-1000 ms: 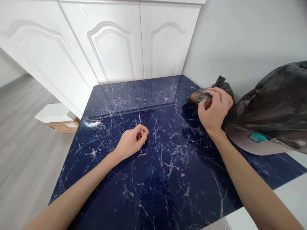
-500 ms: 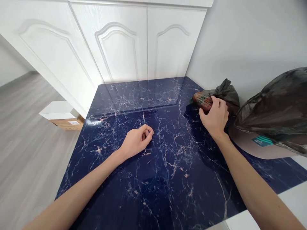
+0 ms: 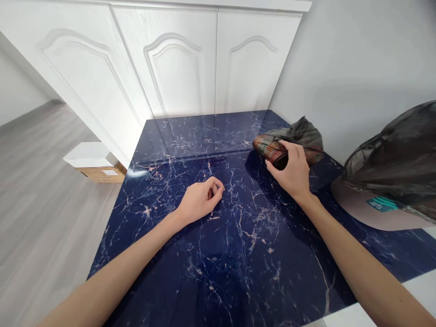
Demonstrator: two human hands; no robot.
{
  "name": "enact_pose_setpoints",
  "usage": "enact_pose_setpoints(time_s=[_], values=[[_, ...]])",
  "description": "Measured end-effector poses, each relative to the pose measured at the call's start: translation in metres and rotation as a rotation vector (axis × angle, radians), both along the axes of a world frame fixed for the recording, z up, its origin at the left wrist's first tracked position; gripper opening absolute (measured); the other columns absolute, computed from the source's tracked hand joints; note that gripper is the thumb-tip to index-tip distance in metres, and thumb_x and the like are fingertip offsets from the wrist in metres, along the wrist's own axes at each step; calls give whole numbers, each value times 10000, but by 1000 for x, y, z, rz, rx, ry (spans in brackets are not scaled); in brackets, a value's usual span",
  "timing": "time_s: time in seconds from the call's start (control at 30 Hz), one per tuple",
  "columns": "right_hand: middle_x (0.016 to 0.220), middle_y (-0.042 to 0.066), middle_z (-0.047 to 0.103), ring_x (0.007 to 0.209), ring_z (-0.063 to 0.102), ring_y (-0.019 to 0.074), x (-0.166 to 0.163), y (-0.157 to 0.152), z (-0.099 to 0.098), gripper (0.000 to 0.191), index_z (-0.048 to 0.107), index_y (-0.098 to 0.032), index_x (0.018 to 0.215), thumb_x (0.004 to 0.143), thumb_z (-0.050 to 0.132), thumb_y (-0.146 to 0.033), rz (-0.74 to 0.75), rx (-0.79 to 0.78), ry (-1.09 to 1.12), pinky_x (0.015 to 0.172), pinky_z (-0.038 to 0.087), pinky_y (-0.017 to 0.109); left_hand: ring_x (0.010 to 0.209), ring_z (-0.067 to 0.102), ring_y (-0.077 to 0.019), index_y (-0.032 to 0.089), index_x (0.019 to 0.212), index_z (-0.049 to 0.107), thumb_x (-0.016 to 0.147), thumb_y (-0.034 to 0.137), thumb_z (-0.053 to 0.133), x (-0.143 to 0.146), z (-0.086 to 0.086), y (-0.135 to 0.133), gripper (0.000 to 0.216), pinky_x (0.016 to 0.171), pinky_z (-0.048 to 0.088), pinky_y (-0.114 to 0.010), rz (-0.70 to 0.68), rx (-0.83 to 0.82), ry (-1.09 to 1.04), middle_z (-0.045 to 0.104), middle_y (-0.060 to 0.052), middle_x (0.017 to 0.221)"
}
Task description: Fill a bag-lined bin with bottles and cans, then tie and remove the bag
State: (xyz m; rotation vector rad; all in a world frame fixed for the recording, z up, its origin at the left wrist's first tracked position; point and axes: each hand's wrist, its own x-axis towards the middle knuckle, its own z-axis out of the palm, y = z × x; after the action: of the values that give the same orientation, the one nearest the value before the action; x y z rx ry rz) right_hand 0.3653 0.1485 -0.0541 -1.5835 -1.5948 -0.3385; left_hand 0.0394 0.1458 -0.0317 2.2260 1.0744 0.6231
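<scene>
Two hands lie before us on the dark blue marbled desk (image 3: 238, 254), well apart from each other. Our right hand (image 3: 293, 170), right of centre in the frame, is clamped over the near end of a reddish-brown packet (image 3: 269, 147), fingers arched across its top and thumb at its near side; we judge that such a grip suits a bulky, rounded thing that would slip from a pinch. The packet lies on its side on the desk, its far part sheathed in a small black bag (image 3: 303, 134) whose crumpled plastic bunches up behind the knuckles, so only the printed left end shows. Our left hand (image 3: 200, 200), at the middle of the frame, rests on the desk with fingers curled in and thumb meeting forefinger. Nothing shows inside it, and it touches neither packet nor bag; it is likely just propping us. At the right edge a large black bag (image 3: 398, 154) slumps over a tan rounded object (image 3: 354, 206) bearing a teal label (image 3: 379, 203); what that object is we cannot tell. It sits near the small bag but apart from it, close against the pale wall (image 3: 357, 68). White cabinet doors (image 3: 177, 68) fill the top of the frame, mirrored in the desk's gloss, and a cardboard box (image 3: 97, 165) with a white top sits on the grey floor (image 3: 41, 218) at the left.
</scene>
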Motion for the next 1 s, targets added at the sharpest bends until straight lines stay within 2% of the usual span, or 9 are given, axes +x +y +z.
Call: enact_pose_setpoints(time_s=[0.13, 0.27, 0.37, 0.43, 0.5, 0.57, 0.73, 0.83, 1.0], values=[[1421, 163, 619, 1366, 605, 355, -23, -6, 3, 581, 560, -241, 1483, 943, 739, -362, 196, 34, -15, 1190, 502, 564, 600, 641, -142, 242, 1020, 627, 1050, 342, 539, 1, -1, 0, 137, 623, 458, -280, 37, 8, -55, 694, 46, 723], [1465, 151, 609, 1398, 603, 347, -52, -17, 9, 606, 507, -285, 1556, 991, 720, -334, 364, 34, -23, 1216, 496, 568, 680, 651, -152, 238, 1103, 577, 1062, 355, 566, 3, -6, 4, 125, 678, 505, -303, 165, 98, -175, 700, 16, 842], [1540, 147, 584, 1452, 579, 329, -70, -26, 15, 647, 446, -301, 1616, 1021, 698, -319, 546, 11, -69, 1227, 500, 535, 993, 684, -217, 225, 1200, 543, 1074, 355, 577, 4, -9, 7, 185, 874, 560, -376, 259, 332, -249, 679, -79, 1101], [1557, 142, 591, 1447, 591, 316, -77, -31, 18, 634, 440, -304, 1626, 1035, 671, -293, 616, 39, -106, 1215, 514, 515, 1232, 619, -270, 221, 1265, 519, 1084, 329, 567, 3, -9, 7, 216, 1027, 539, -453, 288, 490, -261, 624, -141, 1284], [1514, 138, 635, 1404, 624, 317, -79, -33, 20, 583, 476, -302, 1604, 1045, 636, -259, 582, 112, -104, 1189, 524, 524, 1386, 537, -294, 232, 1338, 490, 1095, 304, 554, 3, -6, 5, 261, 1141, 485, -515, 274, 568, -240, 572, -169, 1431], [1460, 140, 672, 1372, 637, 329, -77, -32, 21, 526, 518, -299, 1570, 1054, 596, -241, 483, 161, -73, 1176, 509, 558, 1468, 485, -296, 250, 1400, 464, 1102, 282, 546, 4, -3, 2, 311, 1224, 413, -548, 224, 587, -199, 539, -166, 1538], [1539, 154, 620, 1466, 548, 341, -64, -22, 18, 457, 522, -280, 1556, 1100, 488, -290, 309, 71, 13, 1238, 407, 612, 1534, 431, -310, 284, 1461, 446, 1104, 267, 533, 5, 2, -4, 368, 1263, 340, -571, 97, 566, -80, 548, -130, 1625], [1488, 147, 657, 1460, 545, 334, -62, -17, 13, 436, 519, -262, 1541, 1112, 468, -321, 323, 7, 41, 1238, 403, 610, 1525, 435, -322, 284, 1454, 461, 1099, 267, 536, 5, 1, -5, 364, 1242, 343, -574, 69, 562, -37, 601, -119, 1577], [1277, 121, 720, 1263, 629, 322, -68, -20, 11, 421, 539, -265, 1487, 1067, 561, -290, 439, -28, 58, 1155, 463, 567, 1394, 506, -312, 265, 1375, 506, 1089, 254, 552, 4, 0, -6, 290, 1182, 381, -529, 99, 573, -57, 691, -108, 1393]])
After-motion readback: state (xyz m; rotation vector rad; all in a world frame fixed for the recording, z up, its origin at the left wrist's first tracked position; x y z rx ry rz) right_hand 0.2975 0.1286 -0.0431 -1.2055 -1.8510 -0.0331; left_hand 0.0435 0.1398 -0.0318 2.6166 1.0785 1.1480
